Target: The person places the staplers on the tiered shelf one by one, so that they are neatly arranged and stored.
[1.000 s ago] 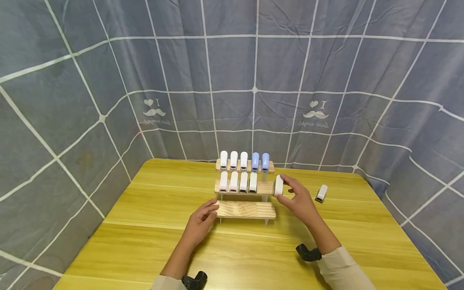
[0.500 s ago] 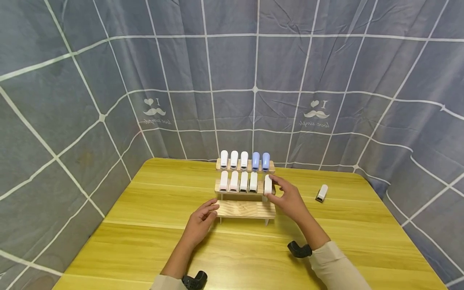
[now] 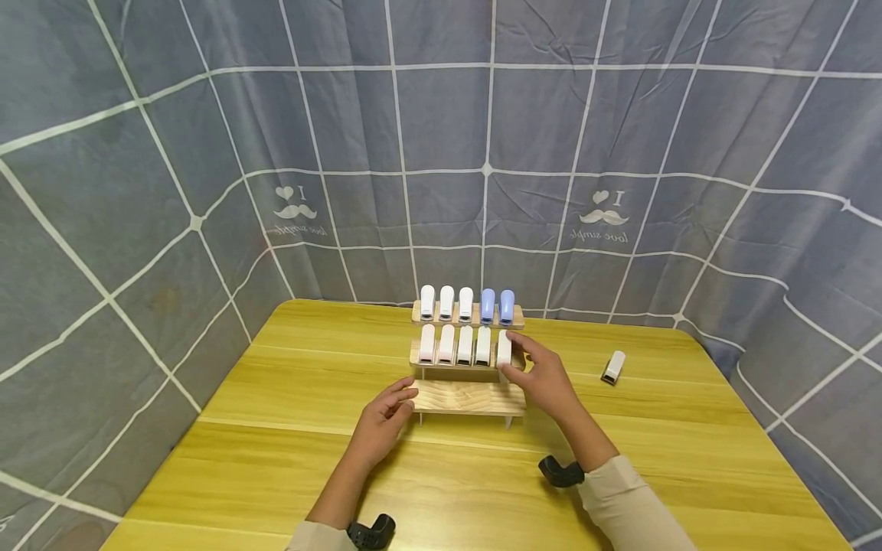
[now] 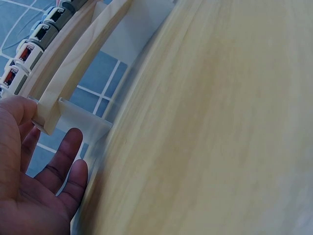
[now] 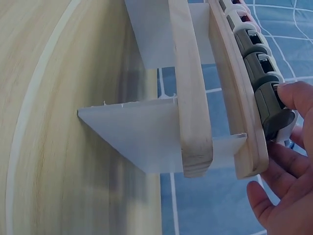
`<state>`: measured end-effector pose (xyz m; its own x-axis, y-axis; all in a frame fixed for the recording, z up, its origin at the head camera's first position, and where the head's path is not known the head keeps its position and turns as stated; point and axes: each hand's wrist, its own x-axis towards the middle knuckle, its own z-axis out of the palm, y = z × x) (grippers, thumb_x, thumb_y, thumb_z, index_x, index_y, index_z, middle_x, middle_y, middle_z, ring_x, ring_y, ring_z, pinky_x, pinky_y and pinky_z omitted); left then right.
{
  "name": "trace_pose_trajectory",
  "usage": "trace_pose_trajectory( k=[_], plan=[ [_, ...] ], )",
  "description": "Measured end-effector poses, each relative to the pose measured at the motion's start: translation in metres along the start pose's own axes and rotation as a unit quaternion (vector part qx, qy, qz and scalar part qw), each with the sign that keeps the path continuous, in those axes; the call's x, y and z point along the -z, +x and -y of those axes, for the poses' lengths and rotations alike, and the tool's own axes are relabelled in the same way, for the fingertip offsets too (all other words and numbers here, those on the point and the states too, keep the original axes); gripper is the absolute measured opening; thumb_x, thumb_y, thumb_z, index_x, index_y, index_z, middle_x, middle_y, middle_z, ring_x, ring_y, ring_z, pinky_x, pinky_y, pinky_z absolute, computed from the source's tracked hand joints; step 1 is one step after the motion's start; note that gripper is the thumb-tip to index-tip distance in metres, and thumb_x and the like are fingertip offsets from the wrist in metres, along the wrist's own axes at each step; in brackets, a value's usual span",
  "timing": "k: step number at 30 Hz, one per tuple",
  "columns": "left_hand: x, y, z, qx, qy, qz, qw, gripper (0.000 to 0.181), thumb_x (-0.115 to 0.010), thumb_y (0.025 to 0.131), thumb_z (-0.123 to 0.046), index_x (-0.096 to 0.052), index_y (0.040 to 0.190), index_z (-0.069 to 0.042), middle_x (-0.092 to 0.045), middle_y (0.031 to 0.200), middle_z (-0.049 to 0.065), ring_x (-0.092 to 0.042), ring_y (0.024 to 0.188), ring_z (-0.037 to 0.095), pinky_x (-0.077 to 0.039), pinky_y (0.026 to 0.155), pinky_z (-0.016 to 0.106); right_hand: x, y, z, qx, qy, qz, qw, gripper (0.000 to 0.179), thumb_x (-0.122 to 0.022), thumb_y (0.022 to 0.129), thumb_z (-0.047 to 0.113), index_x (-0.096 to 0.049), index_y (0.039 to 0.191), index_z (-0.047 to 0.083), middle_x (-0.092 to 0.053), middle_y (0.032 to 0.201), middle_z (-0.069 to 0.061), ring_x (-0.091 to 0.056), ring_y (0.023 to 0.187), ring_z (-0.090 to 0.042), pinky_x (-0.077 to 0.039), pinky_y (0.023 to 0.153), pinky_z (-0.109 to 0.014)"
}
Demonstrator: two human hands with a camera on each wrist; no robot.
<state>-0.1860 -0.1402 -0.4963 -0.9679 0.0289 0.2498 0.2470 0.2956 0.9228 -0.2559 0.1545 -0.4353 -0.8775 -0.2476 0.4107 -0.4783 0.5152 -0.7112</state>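
In the head view, my right hand (image 3: 540,379) pinches a white mini stapler (image 3: 504,349) between thumb and fingers at the right end of the middle shelf (image 3: 451,366). The right wrist view shows its grey base (image 5: 274,110) on the board, with the thumb at its front. Several white mini staplers (image 3: 465,346) stand in a row to its left. My left hand (image 3: 379,425) is at the left end of the lowest shelf (image 3: 468,398), its fingertips touching the board's end (image 4: 48,115); the other fingers are loosely spread below.
On the top shelf (image 3: 475,321) stand white staplers (image 3: 446,302) and two blue ones (image 3: 507,306). Another white stapler (image 3: 613,367) lies on the wooden table (image 3: 289,428), right of the stand. A grey grid-patterned curtain (image 3: 441,130) surrounds the table.
My right hand has carried the stapler leftward from beside the middle shelf onto its right end, next to the row. The left hand has stayed at the lowest shelf.
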Motion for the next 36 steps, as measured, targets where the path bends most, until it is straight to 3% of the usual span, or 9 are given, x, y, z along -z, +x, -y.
trace_pose_trajectory(
  k=[4, 9, 16, 22, 26, 30, 34, 36],
  plan=[
    [0.001, 0.001, 0.003, 0.003, -0.001, 0.002, 1.0000, 0.025, -0.061, 0.099, -0.010, -0.070, 0.122, -0.004, -0.054, 0.143, 0.006, -0.053, 0.128, 0.028, -0.046, 0.099, 0.043, -0.001, 0.000, 0.002, 0.009, 0.005, -0.006, 0.9999, 0.056, -0.077, 0.088, 0.015, -0.057, 0.140, 0.004, -0.063, 0.130, -0.013, -0.060, 0.107, -0.028, -0.049, 0.092, -0.052],
    [0.001, 0.003, 0.009, -0.001, 0.001, 0.009, 1.0000, 0.026, -0.061, 0.100, -0.014, -0.070, 0.123, -0.006, -0.054, 0.144, 0.003, -0.053, 0.128, 0.026, -0.047, 0.099, 0.041, -0.003, -0.001, 0.002, 0.001, 0.006, -0.008, 0.9999, 0.053, -0.076, 0.090, 0.014, -0.058, 0.139, 0.004, -0.066, 0.116, -0.009, -0.058, 0.096, -0.023, -0.049, 0.080, -0.045],
    [0.002, 0.004, 0.005, 0.000, -0.005, 0.010, 0.9999, 0.027, -0.061, 0.100, -0.014, -0.069, 0.124, -0.006, -0.053, 0.145, 0.004, -0.052, 0.129, 0.027, -0.046, 0.101, 0.045, -0.007, -0.001, -0.001, 0.014, -0.012, -0.022, 0.9996, 0.053, -0.076, 0.090, 0.017, -0.057, 0.138, 0.004, -0.061, 0.100, -0.005, -0.051, 0.085, -0.020, -0.042, 0.069, -0.036],
    [0.001, 0.002, -0.001, 0.011, 0.000, 0.003, 0.9999, 0.026, -0.060, 0.100, -0.009, -0.069, 0.124, -0.002, -0.053, 0.145, 0.007, -0.053, 0.128, 0.029, -0.045, 0.100, 0.044, -0.010, -0.001, -0.002, 0.027, -0.021, -0.032, 0.9989, 0.052, -0.076, 0.089, 0.013, -0.058, 0.137, 0.003, -0.058, 0.095, -0.005, -0.049, 0.081, -0.019, -0.040, 0.068, -0.036],
    [0.002, -0.002, -0.019, 0.014, 0.000, 0.003, 0.9999, 0.026, -0.059, 0.099, -0.004, -0.067, 0.123, 0.003, -0.053, 0.144, 0.012, -0.053, 0.128, 0.033, -0.046, 0.100, 0.044, -0.011, -0.001, -0.002, 0.032, -0.026, -0.037, 0.9985, 0.052, -0.075, 0.090, 0.012, -0.057, 0.138, 0.003, -0.060, 0.099, -0.007, -0.050, 0.081, -0.020, -0.041, 0.069, -0.038],
    [0.006, -0.006, -0.037, 0.013, 0.001, 0.011, 0.9999, 0.026, -0.058, 0.099, -0.002, -0.066, 0.123, 0.006, -0.053, 0.144, 0.015, -0.053, 0.127, 0.034, -0.046, 0.099, 0.045, -0.012, -0.001, -0.003, 0.035, -0.022, -0.041, 0.9983, 0.053, -0.075, 0.090, 0.012, -0.056, 0.138, 0.002, -0.063, 0.117, -0.012, -0.060, 0.095, -0.025, -0.049, 0.077, -0.043],
    [0.006, -0.008, -0.041, 0.015, -0.003, 0.011, 0.9998, 0.026, -0.059, 0.099, -0.002, -0.067, 0.122, 0.006, -0.053, 0.143, 0.016, -0.053, 0.127, 0.034, -0.045, 0.100, 0.049, -0.014, -0.003, -0.004, 0.034, -0.020, -0.046, 0.9982, 0.054, -0.075, 0.090, 0.012, -0.055, 0.139, 0.003, -0.060, 0.130, -0.016, -0.061, 0.113, -0.032, -0.051, 0.089, -0.049],
    [0.006, -0.008, -0.040, 0.014, -0.006, 0.008, 0.9999, 0.026, -0.059, 0.099, -0.002, -0.067, 0.121, 0.006, -0.054, 0.143, 0.016, -0.053, 0.127, 0.035, -0.045, 0.100, 0.049, -0.015, -0.003, -0.005, 0.034, -0.021, -0.049, 0.9980, 0.054, -0.075, 0.090, 0.013, -0.055, 0.140, 0.003, -0.059, 0.131, -0.017, -0.061, 0.114, -0.032, -0.051, 0.090, -0.050]
  ],
)
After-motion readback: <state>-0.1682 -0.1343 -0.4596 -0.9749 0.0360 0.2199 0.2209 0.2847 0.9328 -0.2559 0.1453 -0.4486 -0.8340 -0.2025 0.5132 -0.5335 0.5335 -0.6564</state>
